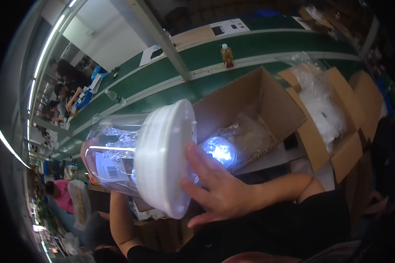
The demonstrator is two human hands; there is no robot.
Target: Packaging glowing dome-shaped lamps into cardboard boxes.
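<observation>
Left of the open carton (267,98), your right hand (228,193), spread wide, touches a white-based clear jar (151,160); your left hand (84,151) is mostly hidden, its hold impossible to tell. A round light (220,151) glows inside the carton.

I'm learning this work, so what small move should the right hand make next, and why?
Probably settle the right hand more firmly against the white base: its fingers are spread at the base's flat face, while the clear dome lies tipped sideways.
</observation>
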